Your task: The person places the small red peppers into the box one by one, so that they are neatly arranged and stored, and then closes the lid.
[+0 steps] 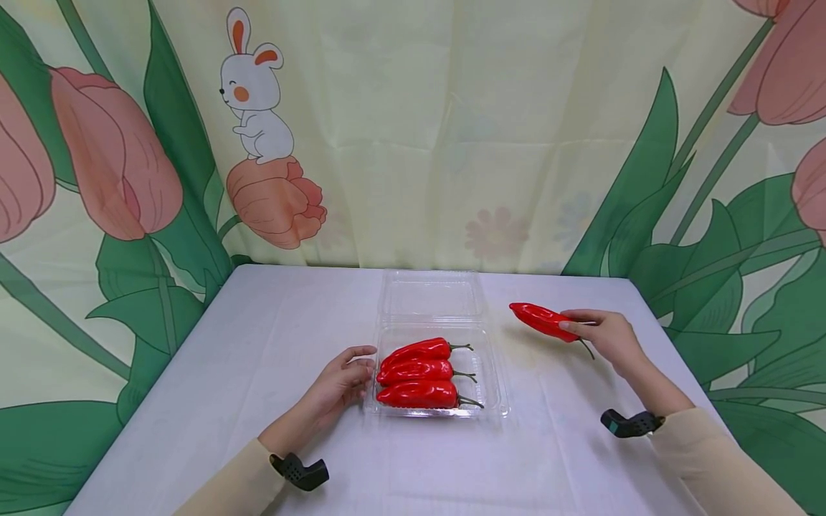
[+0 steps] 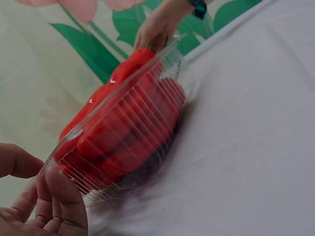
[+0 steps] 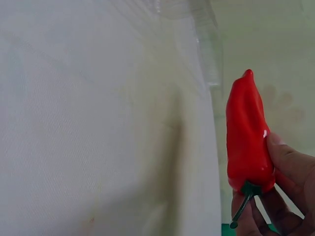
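My right hand (image 1: 605,335) grips a red pepper (image 1: 542,319) near its stem end, raised over the right side of the table. In the right wrist view the thumb presses one side of this pepper (image 3: 247,132), and its green stem hangs down. On the table an open clear plastic container (image 1: 493,373) holds three more red peppers (image 1: 418,370) in a row, stems to the right. My left hand (image 1: 338,380) is at the container's left edge. The left wrist view has its thumb and fingers pinching the rim of the container (image 2: 115,93).
The container's hinged lid (image 1: 431,297) lies folded back toward the far table edge. A white cloth covers the table (image 1: 290,301). Behind it hangs a curtain (image 1: 400,143) printed with tulips and a rabbit. Each wrist wears a black camera band (image 1: 300,473).
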The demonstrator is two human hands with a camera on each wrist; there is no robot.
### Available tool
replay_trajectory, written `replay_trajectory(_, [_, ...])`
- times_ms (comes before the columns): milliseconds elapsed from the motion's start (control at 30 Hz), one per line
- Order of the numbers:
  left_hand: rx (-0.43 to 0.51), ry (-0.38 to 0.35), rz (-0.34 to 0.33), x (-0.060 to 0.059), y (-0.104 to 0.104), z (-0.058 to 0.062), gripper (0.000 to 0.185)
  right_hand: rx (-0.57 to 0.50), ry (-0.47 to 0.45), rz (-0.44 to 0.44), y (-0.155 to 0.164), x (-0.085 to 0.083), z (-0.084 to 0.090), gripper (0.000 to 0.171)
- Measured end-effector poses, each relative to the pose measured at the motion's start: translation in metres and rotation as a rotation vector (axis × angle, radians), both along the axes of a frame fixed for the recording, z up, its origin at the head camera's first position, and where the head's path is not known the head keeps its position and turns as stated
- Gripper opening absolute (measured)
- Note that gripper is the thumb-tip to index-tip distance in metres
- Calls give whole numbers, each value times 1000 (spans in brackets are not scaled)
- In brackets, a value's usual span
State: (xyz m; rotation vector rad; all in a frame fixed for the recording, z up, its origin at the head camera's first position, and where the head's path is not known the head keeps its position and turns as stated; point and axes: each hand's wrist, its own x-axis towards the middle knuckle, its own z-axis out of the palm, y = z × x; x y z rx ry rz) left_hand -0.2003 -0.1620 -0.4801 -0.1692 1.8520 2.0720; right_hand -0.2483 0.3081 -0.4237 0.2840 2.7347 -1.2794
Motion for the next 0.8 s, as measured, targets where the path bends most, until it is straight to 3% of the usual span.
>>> replay_trajectory(800, [-4,-16,13,1,1,1,55,6,41,65,-32,3,10,59])
